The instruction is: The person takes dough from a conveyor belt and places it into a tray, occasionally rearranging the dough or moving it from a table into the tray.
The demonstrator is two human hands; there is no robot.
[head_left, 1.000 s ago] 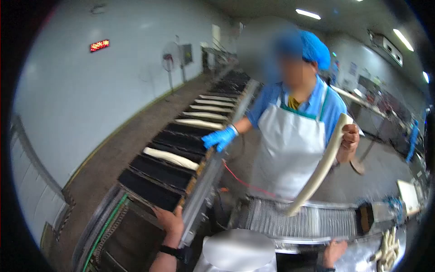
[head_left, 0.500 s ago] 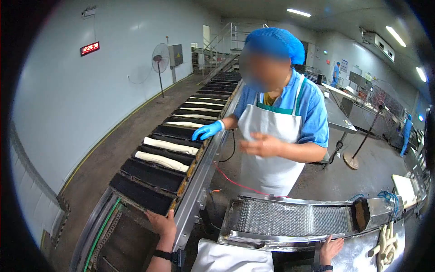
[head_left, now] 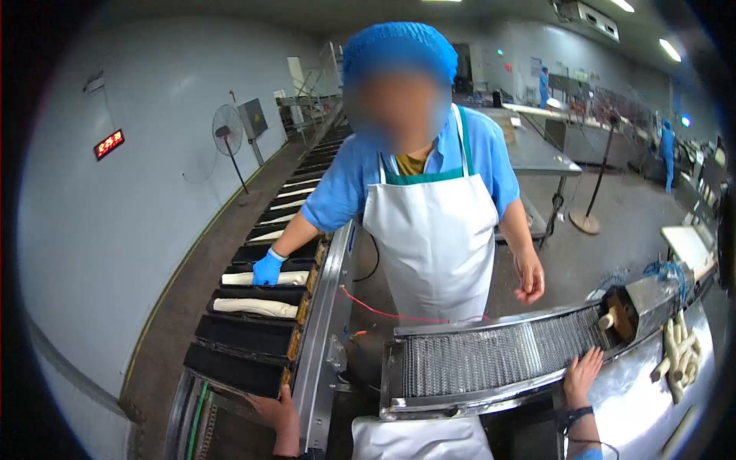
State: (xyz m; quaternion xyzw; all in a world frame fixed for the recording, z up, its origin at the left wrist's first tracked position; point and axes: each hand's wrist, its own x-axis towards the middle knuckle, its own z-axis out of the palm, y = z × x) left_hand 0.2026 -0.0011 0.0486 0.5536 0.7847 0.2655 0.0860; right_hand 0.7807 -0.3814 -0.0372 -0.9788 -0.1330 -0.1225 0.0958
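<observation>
My left hand [head_left: 277,412] grips the near end of the closest black tray [head_left: 234,370], fingers partly under it. My right hand [head_left: 584,374] rests with fingers spread on the near rim of the short mesh conveyor [head_left: 491,360], holding nothing. At that conveyor's right end, a dough piece [head_left: 607,320] pokes out of the metal housing [head_left: 655,299]. Long dough strips lie in trays farther up the line, one strip [head_left: 254,307] two trays beyond the closest. A co-worker's blue-gloved hand [head_left: 268,268] touches another strip [head_left: 295,278].
Across the mesh conveyor stands a co-worker [head_left: 433,207] in a white apron, one bare hand hanging. Several dough pieces [head_left: 679,353] are piled on the metal table [head_left: 629,410] at right. A fan [head_left: 228,130] and a floor stand [head_left: 584,222] are farther back.
The view has turned rightward. My right hand has moved along the rim toward the housing, where a dough piece now shows. The co-worker's gloved hand has reached onto a strip; their bare hand has dropped.
</observation>
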